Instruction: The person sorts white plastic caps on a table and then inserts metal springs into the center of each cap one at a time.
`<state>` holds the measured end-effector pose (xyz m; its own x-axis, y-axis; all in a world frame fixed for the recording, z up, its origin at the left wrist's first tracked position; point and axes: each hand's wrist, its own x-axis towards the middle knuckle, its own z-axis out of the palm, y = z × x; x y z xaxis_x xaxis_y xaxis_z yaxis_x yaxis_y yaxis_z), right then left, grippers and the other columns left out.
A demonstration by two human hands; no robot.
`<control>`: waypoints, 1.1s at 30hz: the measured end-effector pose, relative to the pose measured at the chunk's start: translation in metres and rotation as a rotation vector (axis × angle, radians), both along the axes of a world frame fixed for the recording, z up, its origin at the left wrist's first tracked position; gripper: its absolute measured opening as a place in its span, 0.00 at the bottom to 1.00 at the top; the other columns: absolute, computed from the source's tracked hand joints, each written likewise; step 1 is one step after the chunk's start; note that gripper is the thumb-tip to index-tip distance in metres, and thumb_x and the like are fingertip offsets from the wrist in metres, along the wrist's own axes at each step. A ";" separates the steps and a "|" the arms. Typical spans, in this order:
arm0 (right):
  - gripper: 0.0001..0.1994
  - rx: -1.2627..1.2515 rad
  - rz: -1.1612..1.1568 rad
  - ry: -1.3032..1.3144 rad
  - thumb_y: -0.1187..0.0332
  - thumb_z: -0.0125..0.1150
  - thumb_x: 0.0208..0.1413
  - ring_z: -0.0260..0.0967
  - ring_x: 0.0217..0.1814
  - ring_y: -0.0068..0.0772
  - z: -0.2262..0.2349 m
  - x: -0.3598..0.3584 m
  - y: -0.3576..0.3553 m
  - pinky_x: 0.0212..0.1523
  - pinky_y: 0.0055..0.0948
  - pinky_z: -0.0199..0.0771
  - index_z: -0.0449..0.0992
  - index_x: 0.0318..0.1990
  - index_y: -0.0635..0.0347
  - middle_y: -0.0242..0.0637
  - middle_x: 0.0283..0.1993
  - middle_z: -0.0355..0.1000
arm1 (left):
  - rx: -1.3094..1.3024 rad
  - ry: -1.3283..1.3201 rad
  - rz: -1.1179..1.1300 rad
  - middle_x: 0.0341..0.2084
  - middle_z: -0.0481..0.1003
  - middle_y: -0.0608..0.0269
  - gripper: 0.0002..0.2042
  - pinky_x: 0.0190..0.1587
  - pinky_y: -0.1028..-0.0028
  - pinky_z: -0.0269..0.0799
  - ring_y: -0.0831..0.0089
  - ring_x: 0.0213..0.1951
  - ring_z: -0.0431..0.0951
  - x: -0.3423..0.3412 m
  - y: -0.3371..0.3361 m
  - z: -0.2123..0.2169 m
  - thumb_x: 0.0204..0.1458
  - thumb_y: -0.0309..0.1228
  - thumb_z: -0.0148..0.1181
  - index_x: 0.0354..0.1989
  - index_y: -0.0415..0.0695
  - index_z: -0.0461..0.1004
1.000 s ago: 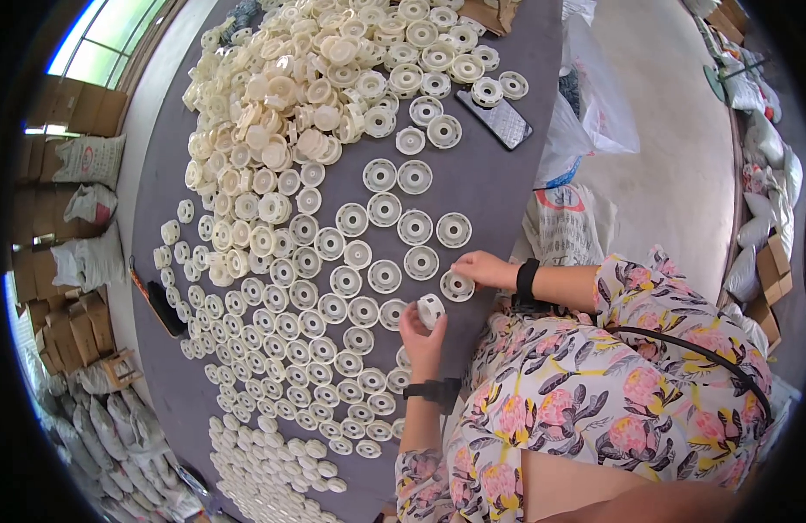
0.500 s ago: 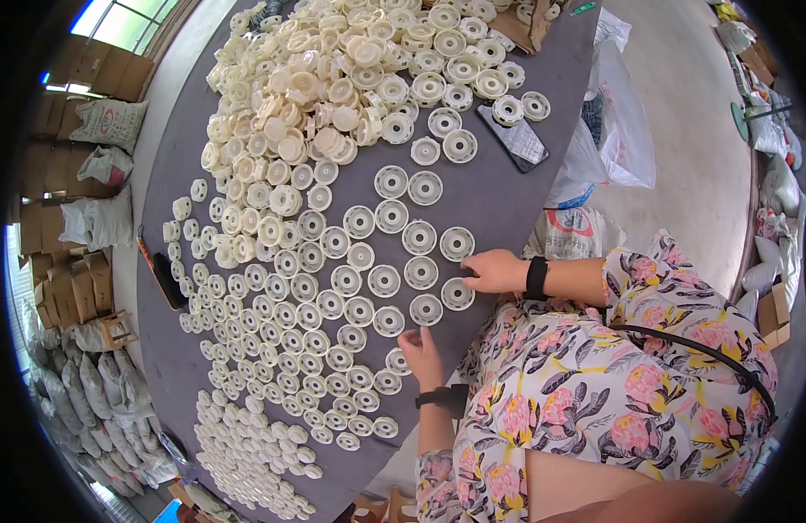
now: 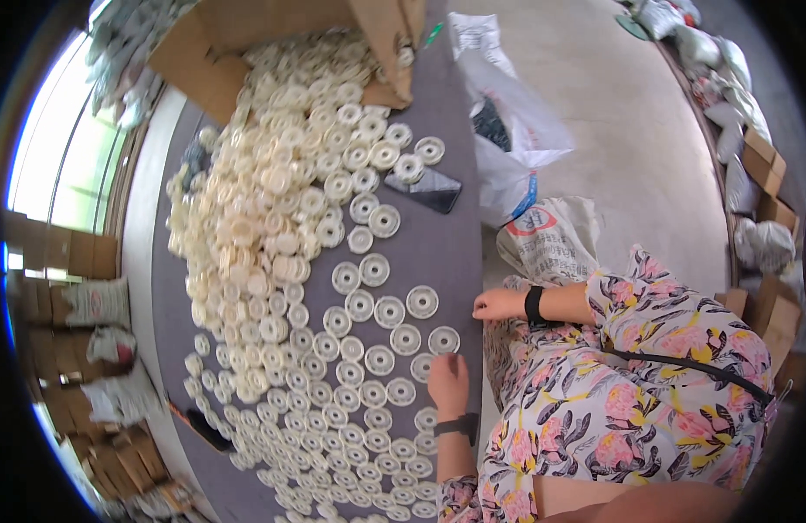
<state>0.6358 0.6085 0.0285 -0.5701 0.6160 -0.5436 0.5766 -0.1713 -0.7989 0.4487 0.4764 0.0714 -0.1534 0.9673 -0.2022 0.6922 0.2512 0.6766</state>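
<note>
Round white plastic wheel-like discs with a hole in the middle lie spread over the dark grey table. My left hand is over the table edge side, partly covering one white disc; another white disc lies just past its fingertips. The fingers of that hand are loosely bent and a little apart, with nothing seen in them. At the table's edge, apart from the discs, is my right hand. Its fingers are curled together; whatever may be in them is hidden.
A large heap of cream discs spills from a cardboard box. A dark phone lies beside it. Next to the table stand a clear plastic bag and a woven sack. Cartons line the far side.
The view has swung, bringing the cardboard box into sight and shifting the discs down the picture. My right hand has drawn back from the discs to the table edge.
</note>
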 end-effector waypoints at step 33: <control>0.30 0.350 -0.313 -0.605 0.51 0.44 0.51 0.49 0.64 0.48 -0.282 0.253 0.673 0.61 0.44 0.48 0.56 0.60 0.54 0.46 0.62 0.53 | -0.262 0.547 -0.370 0.59 0.39 0.27 0.48 0.59 0.40 0.32 0.33 0.61 0.37 0.213 0.369 -0.079 0.35 0.50 0.63 0.60 0.33 0.44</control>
<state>0.8889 1.2819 -0.2536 -0.0061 0.8935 -0.4489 0.8971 -0.1935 -0.3973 0.6620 0.8456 -0.0071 0.0294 0.9055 -0.4234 0.9868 0.0412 0.1567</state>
